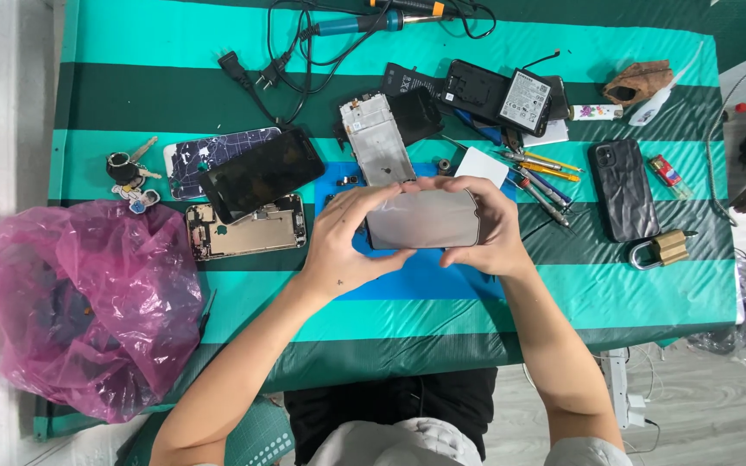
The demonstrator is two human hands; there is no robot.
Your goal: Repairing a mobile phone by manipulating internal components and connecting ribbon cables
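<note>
1. Leftmost, a crumpled pink plastic bag lies on the left end of the green-striped table cover, partly over its edge.
2. Just above the bag sits a bunch of keys; to their right lie a cracked white phone back, a dark phone screen overlapping it, and an opened phone body with its insides showing.
3. Left hand grips the left end of a grey phone panel, thumb below, fingers curled over its top edge.
4. The panel is held lengthwise between both hands, above a blue mat near the table's centre.
5. Right hand grips the panel's right end, fingers wrapped over the top, thumb at the lower edge.
6. Behind the hands: a metal phone frame, a battery, and a soldering iron with cables.
7. Right of the hands: a row of screwdrivers, a black phone case, a brass padlock.
</note>
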